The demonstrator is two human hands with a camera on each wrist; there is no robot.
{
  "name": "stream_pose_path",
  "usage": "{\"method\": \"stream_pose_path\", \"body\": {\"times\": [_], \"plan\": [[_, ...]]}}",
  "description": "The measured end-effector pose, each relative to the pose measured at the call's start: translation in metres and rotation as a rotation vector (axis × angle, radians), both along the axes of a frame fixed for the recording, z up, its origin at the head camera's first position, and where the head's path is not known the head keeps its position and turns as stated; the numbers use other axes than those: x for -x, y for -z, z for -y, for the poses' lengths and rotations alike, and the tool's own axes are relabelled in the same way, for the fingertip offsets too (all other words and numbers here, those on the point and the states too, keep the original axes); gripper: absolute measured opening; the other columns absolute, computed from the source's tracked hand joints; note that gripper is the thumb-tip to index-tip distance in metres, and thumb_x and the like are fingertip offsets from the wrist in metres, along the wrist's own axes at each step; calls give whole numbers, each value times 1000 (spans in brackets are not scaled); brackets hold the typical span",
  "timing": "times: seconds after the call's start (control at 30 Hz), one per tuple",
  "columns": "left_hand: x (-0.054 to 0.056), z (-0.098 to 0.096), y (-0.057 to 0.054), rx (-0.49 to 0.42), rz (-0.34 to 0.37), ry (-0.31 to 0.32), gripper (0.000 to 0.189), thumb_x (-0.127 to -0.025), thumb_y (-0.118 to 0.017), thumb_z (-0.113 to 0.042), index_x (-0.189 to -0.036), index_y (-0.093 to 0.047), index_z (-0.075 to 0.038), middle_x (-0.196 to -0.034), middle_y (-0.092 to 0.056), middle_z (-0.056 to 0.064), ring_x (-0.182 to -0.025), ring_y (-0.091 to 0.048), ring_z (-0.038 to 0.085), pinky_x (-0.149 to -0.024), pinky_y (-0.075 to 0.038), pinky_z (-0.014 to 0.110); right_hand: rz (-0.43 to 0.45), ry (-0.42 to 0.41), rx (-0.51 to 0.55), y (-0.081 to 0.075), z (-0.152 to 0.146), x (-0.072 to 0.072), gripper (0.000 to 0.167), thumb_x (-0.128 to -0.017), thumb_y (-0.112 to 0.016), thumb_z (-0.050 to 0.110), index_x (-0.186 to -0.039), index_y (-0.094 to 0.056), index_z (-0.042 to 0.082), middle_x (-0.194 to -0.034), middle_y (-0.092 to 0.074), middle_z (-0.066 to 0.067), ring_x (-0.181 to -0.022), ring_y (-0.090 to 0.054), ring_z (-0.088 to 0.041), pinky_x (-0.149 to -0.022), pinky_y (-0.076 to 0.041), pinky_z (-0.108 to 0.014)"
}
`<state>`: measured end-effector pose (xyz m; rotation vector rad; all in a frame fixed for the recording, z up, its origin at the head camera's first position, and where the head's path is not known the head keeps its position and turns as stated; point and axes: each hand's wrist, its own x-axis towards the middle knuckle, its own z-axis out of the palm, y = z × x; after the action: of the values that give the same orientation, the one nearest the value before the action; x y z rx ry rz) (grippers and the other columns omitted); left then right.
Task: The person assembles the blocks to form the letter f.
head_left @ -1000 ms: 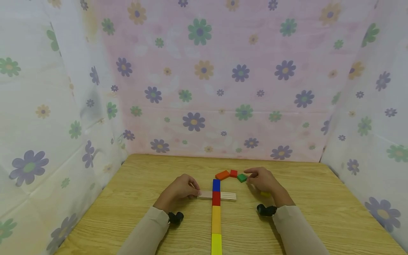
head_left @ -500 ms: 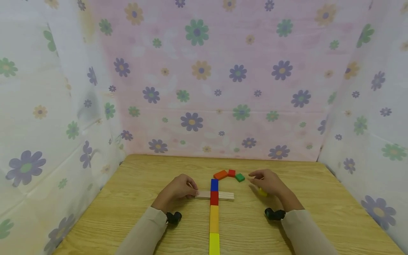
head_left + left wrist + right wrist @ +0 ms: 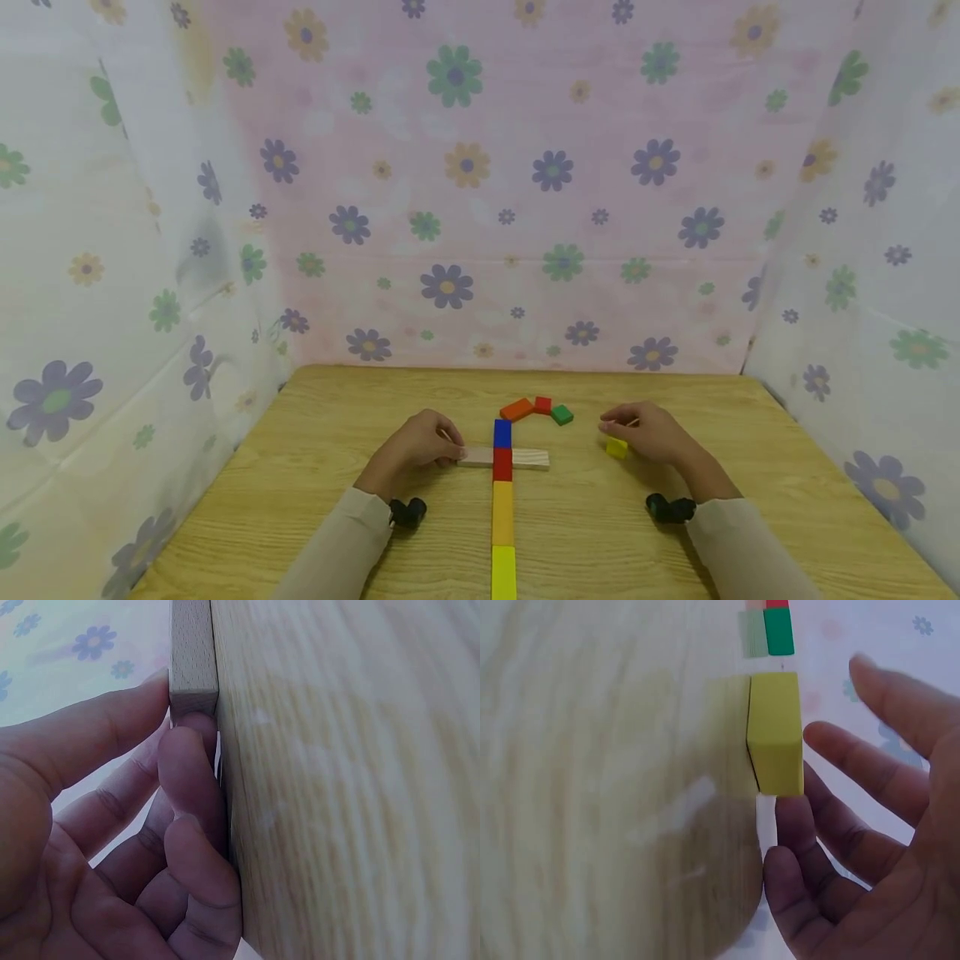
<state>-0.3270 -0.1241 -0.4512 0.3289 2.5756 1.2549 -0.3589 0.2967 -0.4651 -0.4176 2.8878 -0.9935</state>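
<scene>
My left hand rests on the table and pinches the left end of a plain wooden block; in the left wrist view, the thumb lies on that block's side and the fingertips lie by its end. My right hand is beside a small yellow block, fingers loosely bent and thumb apart from it. Seen from the right wrist, the yellow block stands on the table, the fingertips right at its side.
A row of blocks runs toward me: blue, red, orange-yellow, bright yellow. More plain wood extends right of the red one. Beyond, orange, red and green blocks form a curve. Flowered cloth surrounds the table.
My right hand has moved away from the green block, to the right and toward me, to the small yellow block. The left hand stays at the wooden block's end.
</scene>
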Motion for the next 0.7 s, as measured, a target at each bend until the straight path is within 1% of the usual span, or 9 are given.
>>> {"method": "stream_pose_path", "body": {"times": [0.17,0.3,0.47,0.6,0.7], "plan": [[0,1,-1,-14,-1,2,8,-91,-80,-14,-92,-77,-7,-81,-73,4,-69,-70,18,-66,-59,31,30,-34,24,0,-6,1,52,-95,-72,51,-133,-70,16,-114,-71,-3,-105,-67,-22,-87,-58,-44],[0,1,0,-8,-1,0,8,-91,-80,-15,-92,-77,-8,-81,-73,4,-68,-70,17,-67,-59,31,48,-68,52,3,-11,1,55,-90,-79,48,-132,-70,16,-118,-69,-5,-104,-66,-21,-87,-58,-41],[0,1,0,1,-6,6,8,-92,-80,-16,-92,-77,-8,-81,-73,3,-69,-70,17,-67,-59,31,48,-114,90,5,-15,-1,58,-85,-86,40,-132,-69,10,-121,-67,-10,-103,-62,-21,-83,-55,-32],[1,1,1,-9,-6,6,7,-91,-80,-14,-92,-77,-8,-81,-73,4,-68,-69,17,-67,-59,31,59,-141,111,4,-17,-2,59,-84,-87,36,-132,-69,7,-121,-66,-10,-103,-61,-21,-81,-54,-28],[1,2,1,-13,-5,5,7,-91,-80,-14,-92,-77,-8,-81,-73,4,-68,-70,17,-67,-59,31,76,-151,117,3,-17,-1,60,-84,-88,34,-133,-68,7,-121,-65,-11,-103,-60,-22,-82,-54,-28]]}}
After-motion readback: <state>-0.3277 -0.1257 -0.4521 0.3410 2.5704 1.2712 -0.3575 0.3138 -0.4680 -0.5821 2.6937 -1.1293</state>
